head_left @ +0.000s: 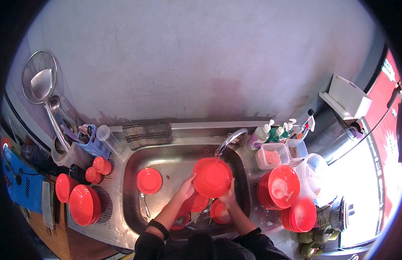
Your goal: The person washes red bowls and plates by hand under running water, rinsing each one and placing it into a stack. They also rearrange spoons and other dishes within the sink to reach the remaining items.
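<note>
Fingers [193, 179] of the left hand [186, 187] and right hand [229, 197] grip a bowl [212, 178] at either edge, just by the tap [228, 141], over the sink [130, 208], where a plate [149, 180] and spoon [145, 206] lie; I see bowl stacks [85, 205] on both sides.

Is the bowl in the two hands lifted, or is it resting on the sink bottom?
Lifted: left hand and right hand hold the bowl by its sides at the tap; it partly hides dishes in the sink.

head | from above | faces forward-down | close over sink [175, 158] | wall [201, 60] beyond
</note>
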Motion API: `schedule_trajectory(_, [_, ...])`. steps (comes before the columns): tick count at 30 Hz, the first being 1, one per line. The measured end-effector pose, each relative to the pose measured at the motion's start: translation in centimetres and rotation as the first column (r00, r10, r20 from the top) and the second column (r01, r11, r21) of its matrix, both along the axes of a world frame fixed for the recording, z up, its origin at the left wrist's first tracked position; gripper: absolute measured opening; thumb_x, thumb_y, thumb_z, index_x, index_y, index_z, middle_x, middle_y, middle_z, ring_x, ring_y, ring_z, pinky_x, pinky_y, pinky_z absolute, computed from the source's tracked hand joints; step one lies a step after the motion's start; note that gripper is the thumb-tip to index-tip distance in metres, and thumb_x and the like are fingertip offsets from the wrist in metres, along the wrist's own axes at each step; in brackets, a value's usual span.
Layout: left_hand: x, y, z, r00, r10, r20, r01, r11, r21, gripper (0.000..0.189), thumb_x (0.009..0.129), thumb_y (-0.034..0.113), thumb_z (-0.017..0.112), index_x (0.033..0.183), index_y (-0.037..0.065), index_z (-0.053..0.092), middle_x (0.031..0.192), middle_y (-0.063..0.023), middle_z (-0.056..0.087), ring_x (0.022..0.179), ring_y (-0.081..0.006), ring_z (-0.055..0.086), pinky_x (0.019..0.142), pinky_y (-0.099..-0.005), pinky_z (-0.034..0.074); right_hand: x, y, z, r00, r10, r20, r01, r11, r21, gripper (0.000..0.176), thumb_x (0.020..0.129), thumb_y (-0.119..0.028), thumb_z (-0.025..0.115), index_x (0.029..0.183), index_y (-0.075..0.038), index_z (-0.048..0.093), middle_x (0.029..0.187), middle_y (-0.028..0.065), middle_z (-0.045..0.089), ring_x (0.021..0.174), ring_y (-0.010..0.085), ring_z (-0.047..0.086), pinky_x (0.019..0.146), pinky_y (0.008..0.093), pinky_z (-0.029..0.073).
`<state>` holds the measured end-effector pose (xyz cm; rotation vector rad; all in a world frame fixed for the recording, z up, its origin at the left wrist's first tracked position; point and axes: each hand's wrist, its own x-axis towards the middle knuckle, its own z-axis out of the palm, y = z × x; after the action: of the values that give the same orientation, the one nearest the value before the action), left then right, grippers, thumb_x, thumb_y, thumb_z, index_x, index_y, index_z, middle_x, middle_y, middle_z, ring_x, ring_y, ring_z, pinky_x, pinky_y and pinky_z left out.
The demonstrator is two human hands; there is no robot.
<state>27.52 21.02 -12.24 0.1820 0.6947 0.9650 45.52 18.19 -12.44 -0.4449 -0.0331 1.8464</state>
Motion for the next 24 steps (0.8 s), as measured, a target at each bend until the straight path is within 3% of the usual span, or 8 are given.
schedule_trajectory(3, [0.4, 0.1, 3.1, 0.999, -0.010, 0.033, 0.005, 0.989, 0.148, 0.033, 0.081, 0.020, 0.046, 0.110, 0.005, 0.040, 0.107, -0.0077, 0.049, 0.094, -0.0159, 0.049, 0.082, -0.0288, 0.038, 0.3, 0.5, 0.3, 0.994, 0.017, 0.111, -0.014, 1.000, -0.026, 0.054, 0.078, -0.050, 0.035, 0.117, -0.013, 0.036, 0.122, 0.0067, 0.036, 0.110, 0.0258, 0.035, 0.092, 0.0472, 0.024])
schedule_trajectory(7, [1.1, -0.1, 4.6, 0.976, 0.040, -0.213, 0.041, 0.932, 0.361, 0.034, 0.078, 0.015, 0.050, 0.109, 0.002, 0.042, 0.104, -0.0074, 0.051, 0.094, -0.0161, 0.049, 0.082, -0.0290, 0.038, 1.2, 1.8, -1.2, 0.966, 0.151, 0.210, -0.152, 0.988, -0.013, 0.051, 0.080, -0.049, 0.032, 0.117, -0.014, 0.036, 0.120, 0.0072, 0.037, 0.108, 0.0261, 0.039, 0.091, 0.0477, 0.026])
schedule_trajectory(9, [1.3, -0.4, 5.2, 0.970, 0.071, -0.231, 0.035, 0.903, 0.428, 0.033, 0.078, 0.015, 0.051, 0.108, 0.001, 0.043, 0.102, -0.0074, 0.052, 0.093, -0.0156, 0.050, 0.081, -0.0282, 0.039, 1.0, 1.9, 0.3, 0.816, 0.212, 0.538, -0.142, 0.975, -0.170, 0.053, 0.079, -0.052, 0.028, 0.116, -0.014, 0.037, 0.115, 0.0091, 0.042, 0.103, 0.0260, 0.043, 0.088, 0.0463, 0.031])
schedule_trajectory(12, [1.5, -1.3, 5.9, 0.874, 0.136, -0.466, 0.128, 0.861, 0.492, 0.026, 0.077, 0.016, 0.053, 0.100, 0.004, 0.050, 0.096, -0.0061, 0.055, 0.083, -0.0170, 0.054, 0.073, -0.0289, 0.042, 1.1, 1.9, 3.3, 0.813, 0.342, 0.472, -0.243, 0.935, -0.259, 0.057, 0.078, -0.055, 0.028, 0.113, -0.012, 0.039, 0.106, 0.0108, 0.048, 0.099, 0.0244, 0.046, 0.082, 0.0427, 0.036])
schedule_trajectory(14, [1.5, -2.0, 6.4, 0.215, 0.535, -0.817, 0.690, 0.509, 0.515, 0.022, 0.072, 0.015, 0.054, 0.094, 0.009, 0.056, 0.091, -0.0037, 0.057, 0.083, -0.0187, 0.053, 0.075, -0.0315, 0.038, 0.8, 1.8, 6.9, 0.833, 0.332, 0.443, -0.262, 0.941, -0.213, 0.060, 0.077, -0.057, 0.027, 0.112, -0.010, 0.039, 0.103, 0.0107, 0.050, 0.094, 0.0236, 0.049, 0.078, 0.0408, 0.040])
schedule_trajectory(17, [1.5, -2.4, 6.7, 0.068, 0.791, -0.608, 0.872, 0.249, 0.421, 0.022, 0.068, 0.014, 0.054, 0.089, 0.014, 0.058, 0.085, -0.0016, 0.057, 0.089, -0.0184, 0.049, 0.080, -0.0376, 0.031, 2.1, 2.2, 6.8, 0.786, 0.395, 0.476, -0.381, 0.915, -0.131, 0.058, 0.077, -0.054, 0.031, 0.110, -0.007, 0.039, 0.099, 0.0103, 0.053, 0.087, 0.0225, 0.053, 0.070, 0.0377, 0.045])
schedule_trajectory(21, [0.3, -2.4, 6.8, 0.001, 0.770, -0.638, 0.884, 0.298, 0.360, 0.024, 0.065, 0.012, 0.055, 0.088, 0.015, 0.059, 0.087, -0.0003, 0.056, 0.100, -0.0157, 0.042, 0.088, -0.0422, 0.022, 2.5, 2.7, 4.3, 0.621, 0.311, 0.719, -0.454, 0.891, 0.007, 0.040, 0.079, -0.030, 0.046, 0.109, -0.005, 0.039, 0.098, 0.0104, 0.053, 0.079, 0.0226, 0.056, 0.060, 0.0345, 0.049])
schedule_trajectory(24, [0.1, -3.3, 7.7, -0.117, 0.770, -0.628, 0.847, 0.407, 0.342, 0.032, 0.066, 0.013, 0.056, 0.098, 0.017, 0.054, 0.101, -0.0043, 0.050, 0.104, -0.0196, 0.039, 0.091, -0.0470, 0.018, 0.9, 1.9, 4.6, 0.779, 0.126, 0.615, -0.234, 0.967, 0.099, 0.032, 0.077, -0.010, 0.048, 0.107, -0.005, 0.040, 0.096, 0.0105, 0.053, 0.076, 0.0229, 0.057, 0.061, 0.0336, 0.050])
